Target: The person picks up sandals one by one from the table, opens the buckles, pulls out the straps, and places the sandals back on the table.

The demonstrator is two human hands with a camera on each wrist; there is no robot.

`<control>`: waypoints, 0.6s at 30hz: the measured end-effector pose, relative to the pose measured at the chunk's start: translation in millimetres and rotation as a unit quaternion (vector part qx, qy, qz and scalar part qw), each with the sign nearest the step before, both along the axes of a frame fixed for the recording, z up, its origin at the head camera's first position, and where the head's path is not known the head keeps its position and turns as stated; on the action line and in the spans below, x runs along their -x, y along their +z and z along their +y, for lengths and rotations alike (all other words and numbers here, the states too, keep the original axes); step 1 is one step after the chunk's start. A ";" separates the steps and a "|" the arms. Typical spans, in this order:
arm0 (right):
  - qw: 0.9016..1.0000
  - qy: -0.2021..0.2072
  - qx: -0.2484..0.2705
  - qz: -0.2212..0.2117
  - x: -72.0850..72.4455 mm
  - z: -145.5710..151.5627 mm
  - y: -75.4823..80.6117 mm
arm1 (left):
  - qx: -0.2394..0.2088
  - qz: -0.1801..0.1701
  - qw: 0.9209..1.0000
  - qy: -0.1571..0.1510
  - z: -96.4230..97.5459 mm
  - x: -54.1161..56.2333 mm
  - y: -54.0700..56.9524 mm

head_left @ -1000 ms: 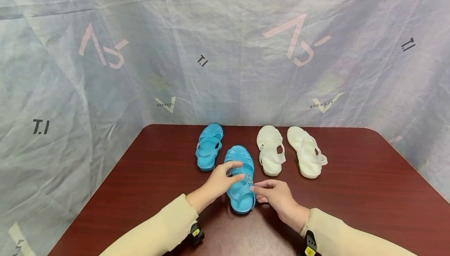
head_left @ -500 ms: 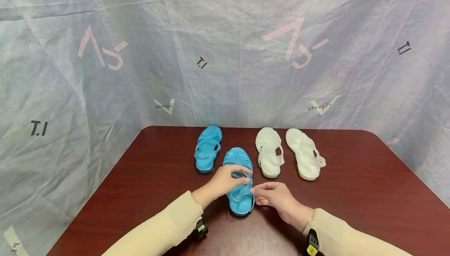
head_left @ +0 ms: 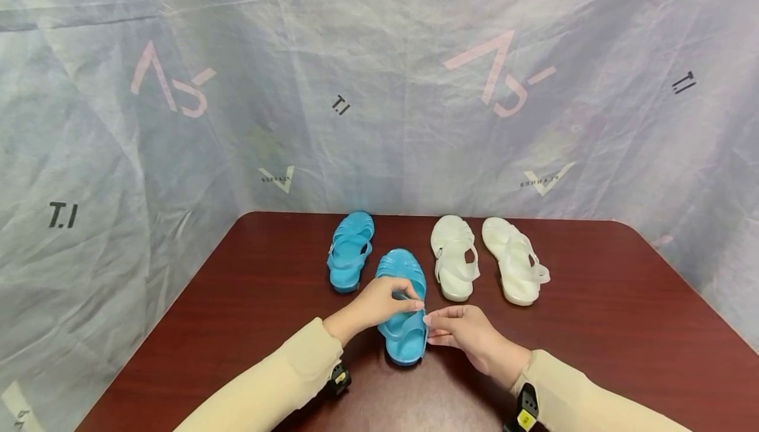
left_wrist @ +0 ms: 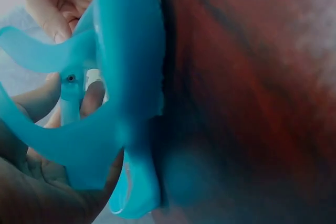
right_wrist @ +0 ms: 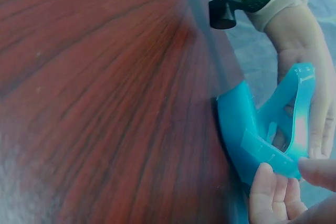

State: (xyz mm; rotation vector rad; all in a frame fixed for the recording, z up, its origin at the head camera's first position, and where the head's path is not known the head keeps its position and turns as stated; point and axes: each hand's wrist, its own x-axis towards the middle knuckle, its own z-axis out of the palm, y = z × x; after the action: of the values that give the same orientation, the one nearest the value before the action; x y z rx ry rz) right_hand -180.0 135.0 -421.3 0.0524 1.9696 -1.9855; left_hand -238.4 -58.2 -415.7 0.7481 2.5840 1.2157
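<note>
In the head view a blue jelly sandal (head_left: 406, 348) lies on the table, toe pointing away. My left hand (head_left: 379, 300) reaches over it from the left, thumb and forefinger pinching the strap at its right side. My right hand (head_left: 474, 340) pinches the ankle strap at the same side, just nearer to me. In the left wrist view, the strap (left_wrist: 72, 90) with a small hole runs between the left fingers. The right wrist view shows the strap (right_wrist: 270, 153) against the right fingertips. The buckle is hidden by the left fingers.
A second blue sandal (head_left: 346, 264) lies behind and to the left. Two white sandals (head_left: 455, 267) stand at the back right, the farther one (head_left: 518, 267) turned slightly. The dark red table (head_left: 605, 300) ends at a grey cloth backdrop (head_left: 379, 89).
My left hand has moved right across the sandal, and its thumb and forefinger have come together at the strap. The right hand has stayed nearly still at the strap.
</note>
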 end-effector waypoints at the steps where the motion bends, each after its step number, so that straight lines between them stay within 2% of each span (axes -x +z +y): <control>1: 1.000 -0.005 -0.002 0.000 0.4 -1.0 -0.1 | -0.002 -0.002 1.000 0.001 -0.5 0.0 -0.8; 12: 0.997 -0.070 -0.039 -0.005 2.9 -7.9 3.7 | -0.018 -0.038 0.999 0.007 2.6 0.4 -0.6; 14: 0.996 -0.073 -0.044 -0.003 3.2 -8.9 3.5 | -0.023 -0.052 0.998 0.014 2.4 0.6 -1.1; 18: 0.997 -0.052 -0.055 0.004 3.4 -8.9 3.6 | -0.025 -0.082 0.996 0.036 0.4 0.7 -2.0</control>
State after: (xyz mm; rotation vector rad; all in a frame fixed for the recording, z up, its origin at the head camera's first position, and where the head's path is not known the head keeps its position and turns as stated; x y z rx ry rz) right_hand -183.4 126.1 -417.8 0.1776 2.1203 -1.9414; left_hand -239.0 -57.8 -417.7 0.5444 2.4739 1.3084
